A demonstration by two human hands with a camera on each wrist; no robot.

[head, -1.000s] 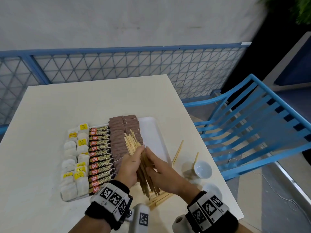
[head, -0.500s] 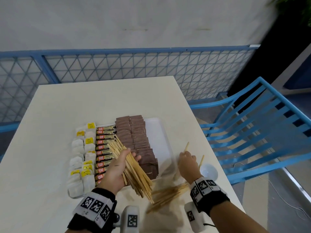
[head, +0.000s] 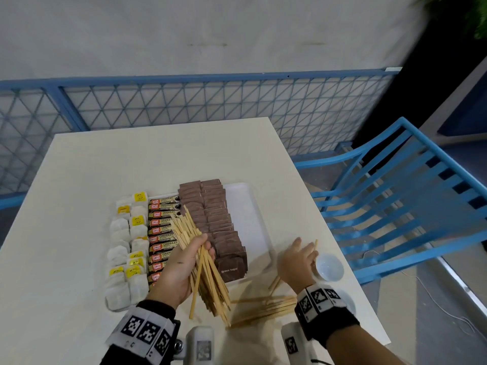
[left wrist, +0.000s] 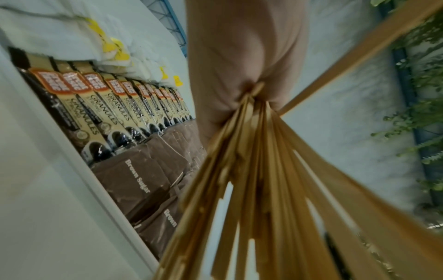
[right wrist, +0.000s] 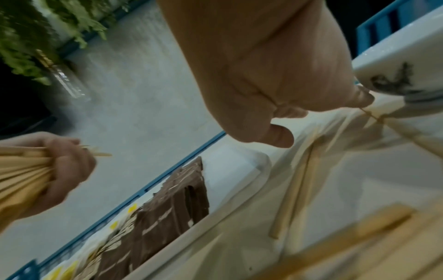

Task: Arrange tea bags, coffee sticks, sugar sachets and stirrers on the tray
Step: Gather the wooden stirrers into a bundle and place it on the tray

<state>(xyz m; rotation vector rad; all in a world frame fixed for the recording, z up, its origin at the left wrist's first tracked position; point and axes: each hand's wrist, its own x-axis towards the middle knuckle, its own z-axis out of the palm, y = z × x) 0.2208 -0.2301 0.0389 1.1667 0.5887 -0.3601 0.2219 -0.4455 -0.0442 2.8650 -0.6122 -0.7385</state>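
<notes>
Above the tray (head: 246, 206), left hand (head: 181, 264) grip holds stirrers (head: 208, 275); right hand (head: 296, 262) spread wide.

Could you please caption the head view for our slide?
Left hand grips a stirrer bundle over the tray; right hand reaches for a stray stirrer beside the cup.

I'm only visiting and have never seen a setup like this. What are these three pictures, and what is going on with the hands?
No robot here: a person wears three cameras. One picture looks down from the head, one along each wrist. On the table lies a white tray with tea bags, coffee sticks and brown sugar sachets in rows. The left hand grips a bundle of wooden stirrers. The right hand reaches toward a loose stirrer beside a small white cup; whether it holds it is unclear.
</notes>
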